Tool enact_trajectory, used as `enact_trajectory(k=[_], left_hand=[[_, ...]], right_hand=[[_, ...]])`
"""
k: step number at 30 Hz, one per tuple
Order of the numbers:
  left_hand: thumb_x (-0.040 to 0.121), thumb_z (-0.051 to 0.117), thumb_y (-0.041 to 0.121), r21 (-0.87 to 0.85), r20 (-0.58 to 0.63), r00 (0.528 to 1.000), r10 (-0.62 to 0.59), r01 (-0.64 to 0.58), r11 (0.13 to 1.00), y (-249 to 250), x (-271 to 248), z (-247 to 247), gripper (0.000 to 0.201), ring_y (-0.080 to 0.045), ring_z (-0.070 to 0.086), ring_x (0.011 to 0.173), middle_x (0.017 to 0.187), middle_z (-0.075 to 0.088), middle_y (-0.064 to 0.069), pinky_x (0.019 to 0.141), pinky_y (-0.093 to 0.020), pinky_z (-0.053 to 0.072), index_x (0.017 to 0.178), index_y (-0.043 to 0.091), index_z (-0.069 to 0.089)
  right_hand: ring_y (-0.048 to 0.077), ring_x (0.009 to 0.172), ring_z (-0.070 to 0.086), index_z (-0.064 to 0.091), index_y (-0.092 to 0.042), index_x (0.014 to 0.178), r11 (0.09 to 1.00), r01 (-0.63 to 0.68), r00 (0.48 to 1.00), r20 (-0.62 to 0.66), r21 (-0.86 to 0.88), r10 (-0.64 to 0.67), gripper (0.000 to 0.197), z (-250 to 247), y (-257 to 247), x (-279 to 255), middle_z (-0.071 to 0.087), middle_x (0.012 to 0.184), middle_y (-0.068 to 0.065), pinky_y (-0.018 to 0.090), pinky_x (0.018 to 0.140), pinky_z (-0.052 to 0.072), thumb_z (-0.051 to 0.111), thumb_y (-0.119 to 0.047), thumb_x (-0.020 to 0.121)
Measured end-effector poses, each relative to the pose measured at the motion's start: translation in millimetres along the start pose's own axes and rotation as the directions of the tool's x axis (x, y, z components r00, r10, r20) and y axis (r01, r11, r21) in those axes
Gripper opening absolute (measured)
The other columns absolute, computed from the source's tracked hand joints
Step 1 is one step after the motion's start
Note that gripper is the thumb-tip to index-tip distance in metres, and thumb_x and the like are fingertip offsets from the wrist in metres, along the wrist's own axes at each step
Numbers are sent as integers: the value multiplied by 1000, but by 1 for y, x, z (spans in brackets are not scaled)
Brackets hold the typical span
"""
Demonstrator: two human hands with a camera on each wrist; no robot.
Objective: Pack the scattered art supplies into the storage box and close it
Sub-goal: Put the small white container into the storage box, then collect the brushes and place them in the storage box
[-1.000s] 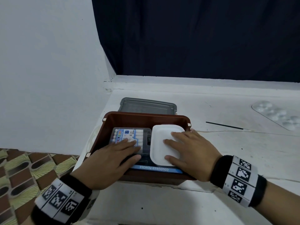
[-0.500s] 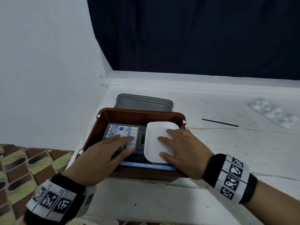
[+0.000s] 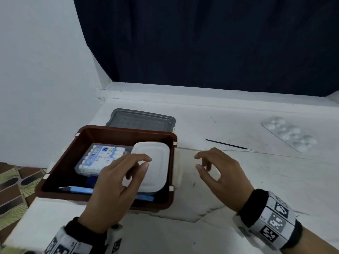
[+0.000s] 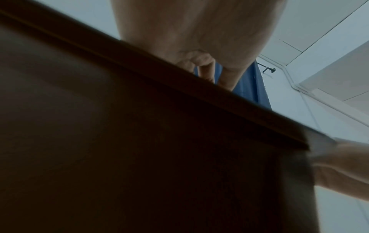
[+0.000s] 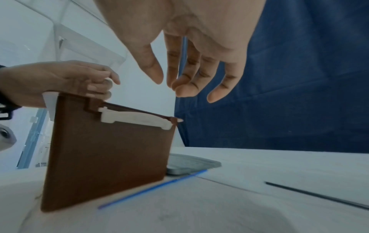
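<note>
Head above, wrists beside box (image 3: 126, 133)

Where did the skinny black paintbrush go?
In the head view the thin black paintbrush lies on the white table, right of the brown plastic storage box, between it and the clear plastic paint palette.

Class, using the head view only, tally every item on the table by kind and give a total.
Storage box: 1
Grey lid: 1
Colour pen set: 1
White case: 1
Blue flat pack: 1
Black paintbrush: 1
Palette: 1
Total: 7
</note>
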State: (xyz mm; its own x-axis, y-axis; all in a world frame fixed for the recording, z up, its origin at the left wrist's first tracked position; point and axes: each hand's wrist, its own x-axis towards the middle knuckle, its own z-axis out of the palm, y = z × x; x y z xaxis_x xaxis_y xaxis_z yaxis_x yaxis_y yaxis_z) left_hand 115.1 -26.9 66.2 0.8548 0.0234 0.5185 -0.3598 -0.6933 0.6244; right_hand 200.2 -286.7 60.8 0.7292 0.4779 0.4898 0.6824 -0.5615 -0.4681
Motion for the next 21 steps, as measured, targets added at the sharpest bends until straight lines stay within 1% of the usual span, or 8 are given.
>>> enact_trajectory(k=[2,3,6,9,12,15,18,21], left_hand=[[97,53,35,-2,-3,1000,-25,25,1000,17,2,17,17,-15,58,76,79,58,12,70,-22,44,107,31,66],[98,53,35,2,-3,999,-39,39,999,24,3,27,15,-16,57,78,81,58,11,71,-23,44,106,31,66],[98,54,31,48,10,999,-48,47,998,46,8,57,15,-17,60,88,91,62,9,77,-34,47,105,26,66],[98,53,34,124,34,998,-44,40,991,62,13,83,19,-11,60,94,97,61,14,83,-32,47,109,24,66],[97,55,31,182,-9,995,-97,97,978,69,13,97,18,-10,61,100,101,62,17,87,-34,48,111,27,66],[96,57,28,138,-119,977,-175,191,972,80,11,103,15,-15,63,97,102,67,11,84,-34,48,105,25,68],[96,56,25,107,-207,960,-190,216,971,102,11,116,13,-16,64,92,99,67,11,80,-25,47,101,25,68],[98,55,26,79,-177,967,-184,200,977,124,13,135,13,-15,65,91,97,66,12,78,-20,46,101,25,68]], right_hand=[[6,70,53,63,-24,102,999,-43,999,5,-13,43,12,-18,28,-14,51,80,-15,33,65,49,62,-24,90],[6,70,53,63,-26,102,997,-69,997,17,-23,70,12,-26,43,-21,52,80,-15,32,65,49,63,-23,90],[6,70,54,62,-28,100,989,-132,989,63,-67,137,14,-44,92,-37,54,79,-13,30,63,50,67,-23,88],[4,76,55,61,-30,103,974,-197,968,138,-111,211,16,-58,139,-45,55,84,-16,32,70,52,65,-28,88],[10,99,55,57,-30,117,953,-229,923,266,-201,278,27,-72,178,-46,56,104,-14,37,88,48,60,-37,91],[14,122,44,44,-32,135,936,-216,853,412,-279,320,42,-83,208,-41,49,131,-11,38,103,40,51,-44,95],[15,133,33,30,-32,146,941,-153,793,531,-302,299,53,-85,228,-28,35,149,-10,40,110,34,45,-46,97],[18,143,21,22,-31,151,944,-76,737,619,-321,270,56,-81,234,-11,21,158,-7,43,115,27,40,-44,100]])
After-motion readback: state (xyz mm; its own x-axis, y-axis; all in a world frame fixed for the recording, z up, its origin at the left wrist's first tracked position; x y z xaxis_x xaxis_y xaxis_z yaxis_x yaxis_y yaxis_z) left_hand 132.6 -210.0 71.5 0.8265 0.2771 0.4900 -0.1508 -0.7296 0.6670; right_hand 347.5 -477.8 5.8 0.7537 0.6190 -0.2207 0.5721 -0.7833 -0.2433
